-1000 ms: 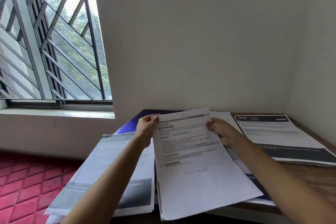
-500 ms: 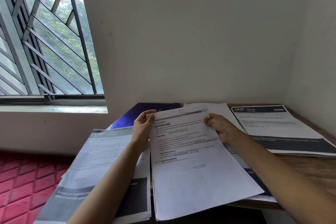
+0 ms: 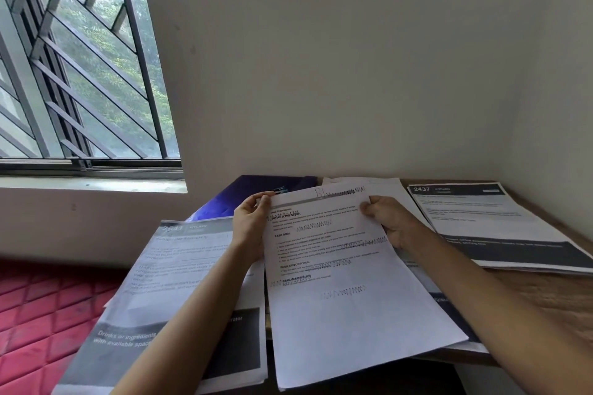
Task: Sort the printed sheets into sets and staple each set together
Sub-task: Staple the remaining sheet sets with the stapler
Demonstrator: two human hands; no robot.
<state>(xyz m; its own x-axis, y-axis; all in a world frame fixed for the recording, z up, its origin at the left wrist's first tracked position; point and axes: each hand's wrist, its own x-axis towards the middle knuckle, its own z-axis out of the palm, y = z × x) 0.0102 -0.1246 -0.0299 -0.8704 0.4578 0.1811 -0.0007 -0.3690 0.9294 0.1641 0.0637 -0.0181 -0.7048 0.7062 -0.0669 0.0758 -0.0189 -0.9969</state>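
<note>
A white printed sheet [image 3: 346,308] with black text and pen scribbles is held up over the middle of the wooden table [image 3: 558,295]. My left hand [image 3: 250,224] pinches its top left corner. My right hand [image 3: 390,221] grips its top right edge. To the left lies a stack of sheets [image 3: 167,292] with grey header and footer bands. At the right lies another stack [image 3: 491,224] headed 2437. More sheets [image 3: 414,202] lie under the held one. No stapler is in view.
A dark blue folder [image 3: 244,196] lies at the table's back, against the wall. The left stack overhangs the table's left edge above a red patterned floor [image 3: 41,314]. A barred window [image 3: 73,74] is at the left. Walls close in behind and on the right.
The held sheet and both hands have stayed nearly in place. The view has tilted and shifted slightly, so the window moved left in the frame.
</note>
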